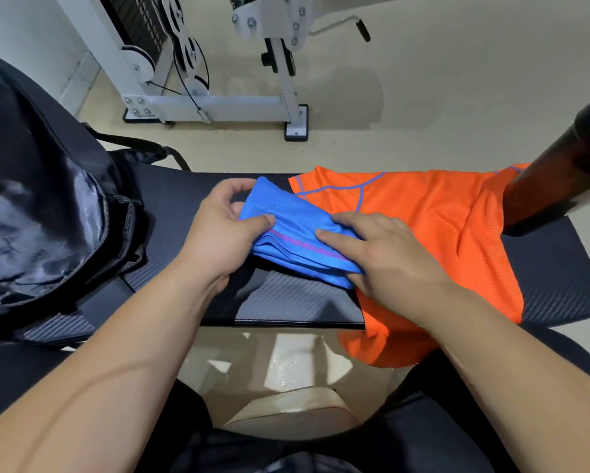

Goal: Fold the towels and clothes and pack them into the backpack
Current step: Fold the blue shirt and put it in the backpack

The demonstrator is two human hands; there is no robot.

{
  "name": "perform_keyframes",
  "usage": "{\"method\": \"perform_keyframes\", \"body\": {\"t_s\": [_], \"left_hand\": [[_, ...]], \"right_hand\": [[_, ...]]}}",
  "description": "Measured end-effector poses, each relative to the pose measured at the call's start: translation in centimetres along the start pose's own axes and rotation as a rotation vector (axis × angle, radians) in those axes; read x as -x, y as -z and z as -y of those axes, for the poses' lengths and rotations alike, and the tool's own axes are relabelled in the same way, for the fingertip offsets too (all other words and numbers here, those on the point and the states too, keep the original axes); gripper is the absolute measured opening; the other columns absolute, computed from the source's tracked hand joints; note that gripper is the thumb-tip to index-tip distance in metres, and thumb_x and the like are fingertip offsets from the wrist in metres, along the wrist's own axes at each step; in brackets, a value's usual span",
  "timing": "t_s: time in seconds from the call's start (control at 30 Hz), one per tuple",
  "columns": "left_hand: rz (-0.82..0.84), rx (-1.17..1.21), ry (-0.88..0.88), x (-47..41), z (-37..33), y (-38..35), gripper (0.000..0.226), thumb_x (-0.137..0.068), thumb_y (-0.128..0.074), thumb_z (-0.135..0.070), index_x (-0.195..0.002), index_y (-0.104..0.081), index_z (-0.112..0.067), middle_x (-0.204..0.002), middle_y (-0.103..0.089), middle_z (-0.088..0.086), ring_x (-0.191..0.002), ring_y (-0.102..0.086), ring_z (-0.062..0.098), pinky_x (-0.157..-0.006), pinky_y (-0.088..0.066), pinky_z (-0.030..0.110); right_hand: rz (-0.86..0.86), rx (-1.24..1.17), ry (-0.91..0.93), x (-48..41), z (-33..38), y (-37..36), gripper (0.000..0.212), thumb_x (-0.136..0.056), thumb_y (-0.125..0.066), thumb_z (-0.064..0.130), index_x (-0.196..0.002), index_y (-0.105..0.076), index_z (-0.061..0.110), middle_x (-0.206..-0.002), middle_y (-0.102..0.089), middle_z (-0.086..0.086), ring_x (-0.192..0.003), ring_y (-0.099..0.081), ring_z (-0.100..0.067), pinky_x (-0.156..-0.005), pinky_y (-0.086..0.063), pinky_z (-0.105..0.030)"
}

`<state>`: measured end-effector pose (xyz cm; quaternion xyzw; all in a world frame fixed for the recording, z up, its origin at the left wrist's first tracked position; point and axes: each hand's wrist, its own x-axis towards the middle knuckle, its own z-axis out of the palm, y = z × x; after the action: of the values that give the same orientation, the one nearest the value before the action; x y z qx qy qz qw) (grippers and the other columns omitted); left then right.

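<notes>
In the centre of the frame a folded blue garment lies on a black padded bench, its layers stacked with a purple seam along the near edge. The left hand grasps its left end: the thumb lies on top and the other fingers curl round the far edge. The right hand rests on the right end with fingers rather straight, pressing the cloth down and not clenched. Just to the right an orange shirt is spread out – its near part hangs over the bench edge and the blue garment overlaps its left side. A black backpack stands at the left of the frame, near the left hand but apart from it. A white gym machine stands on the floor in the upper part of the frame.
</notes>
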<state>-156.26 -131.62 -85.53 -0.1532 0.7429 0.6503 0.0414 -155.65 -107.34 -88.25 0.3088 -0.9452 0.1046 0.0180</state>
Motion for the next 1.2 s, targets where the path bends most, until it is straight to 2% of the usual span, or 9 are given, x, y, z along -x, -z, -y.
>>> {"method": "perform_keyframes", "body": {"t_s": [0.23, 0.47, 0.57, 0.7, 0.83, 0.93, 1.03, 1.13, 1.2], "left_hand": [[-0.130, -0.287, 0.014, -0.9, 2.8, 6.7, 0.041, -0.082, -0.072, -0.001, -0.116, -0.063, -0.022, -0.099, -0.076, 0.004, -0.088, -0.075, 0.023, -0.087, -0.059, 0.051], [-0.112, -0.236, -0.081, -0.4, 2.5, 6.9, 0.047, -0.081, -0.075, 0.000, -0.120, -0.066, -0.024, -0.094, -0.076, 0.005, -0.086, -0.074, 0.023, -0.086, -0.060, 0.049], [-0.061, -0.252, -0.179, 0.5, 1.6, 5.4, 0.048, -0.081, -0.074, -0.001, -0.121, -0.066, -0.029, -0.091, -0.073, 0.006, -0.077, -0.070, 0.017, -0.081, -0.061, 0.043], [0.007, -0.395, -0.276, 1.5, 0.8, 3.0, 0.052, -0.082, -0.072, -0.006, -0.121, -0.062, -0.039, -0.088, -0.065, -0.010, -0.077, -0.061, 0.002, -0.075, -0.053, 0.018], [0.040, -0.576, -0.368, 1.9, 0.2, 0.2, 0.055, -0.081, -0.069, -0.008, -0.132, -0.061, -0.028, -0.092, -0.061, -0.010, -0.085, -0.056, 0.007, -0.081, -0.045, 0.017], [0.109, -0.731, -0.438, 2.0, 0.7, -1.8, 0.055, -0.084, -0.069, -0.019, -0.138, -0.059, -0.016, -0.108, -0.063, 0.003, -0.100, -0.058, 0.020, -0.088, -0.042, 0.024], [0.174, -0.825, -0.438, 2.2, 1.5, -2.8, 0.060, -0.088, -0.048, -0.040, -0.137, -0.059, -0.008, -0.110, -0.063, 0.014, -0.103, -0.058, 0.032, -0.092, -0.046, 0.038], [0.185, -0.896, -0.492, 2.4, 2.7, -3.0, 0.067, -0.089, -0.029, -0.038, -0.135, -0.060, -0.001, -0.108, -0.062, 0.019, -0.101, -0.058, 0.041, -0.090, -0.049, 0.049], [0.204, -0.956, -0.513, 2.5, 3.1, -3.2, 0.065, -0.091, -0.028, -0.035, -0.135, -0.059, 0.001, -0.106, -0.061, 0.020, -0.100, -0.057, 0.042, -0.088, -0.050, 0.051]], "right_hand": [[0.275, 0.105, 0.205, -2.4, 6.3, -2.9, 0.095, -0.086, -0.030, 0.082, -0.159, -0.025, 0.021, -0.168, -0.014, -0.002, -0.155, -0.009, -0.030, -0.121, -0.011, -0.062], [0.348, 0.018, 0.162, -3.5, 6.4, -3.6, 0.103, -0.078, -0.010, 0.093, -0.161, -0.008, 0.032, -0.168, 0.007, 0.009, -0.156, 0.008, -0.019, -0.122, 0.001, -0.060], [0.375, -0.151, 0.141, -3.5, 6.3, -3.5, 0.105, -0.076, -0.021, 0.092, -0.161, -0.013, 0.031, -0.169, 0.008, 0.009, -0.155, 0.014, -0.017, -0.125, 0.001, -0.051], [0.165, -0.279, 0.145, -2.8, 5.0, -3.0, 0.085, -0.082, -0.050, 0.080, -0.141, -0.057, 0.019, -0.160, -0.029, -0.011, -0.154, -0.016, -0.028, -0.122, -0.026, -0.047], [0.123, -0.035, 0.120, -1.6, 4.3, -2.4, 0.080, -0.079, -0.050, 0.083, -0.140, -0.056, 0.031, -0.142, -0.044, -0.003, -0.135, -0.038, -0.027, -0.107, -0.036, -0.044], [0.177, -0.381, 0.184, -1.6, 3.6, -1.5, 0.068, -0.080, -0.068, 0.065, -0.132, -0.061, 0.022, -0.134, -0.051, 0.008, -0.128, -0.046, -0.011, -0.109, -0.037, -0.030], [0.058, -0.677, 0.108, -1.1, 2.0, -1.5, 0.022, -0.075, -0.078, 0.022, -0.093, -0.069, 0.013, -0.113, -0.065, 0.010, -0.108, -0.060, -0.006, -0.096, -0.049, -0.033], [-0.225, -0.546, -0.103, -0.9, 1.1, -1.1, 0.008, -0.077, -0.063, 0.022, -0.078, -0.065, 0.014, -0.098, -0.071, -0.001, -0.095, -0.066, -0.021, -0.086, -0.051, -0.042], [-0.263, -0.412, -0.111, -1.2, 1.1, -0.6, 0.023, -0.081, -0.058, 0.026, -0.098, -0.069, 0.014, -0.108, -0.069, -0.004, -0.105, -0.063, -0.026, -0.096, -0.048, -0.041]]}}
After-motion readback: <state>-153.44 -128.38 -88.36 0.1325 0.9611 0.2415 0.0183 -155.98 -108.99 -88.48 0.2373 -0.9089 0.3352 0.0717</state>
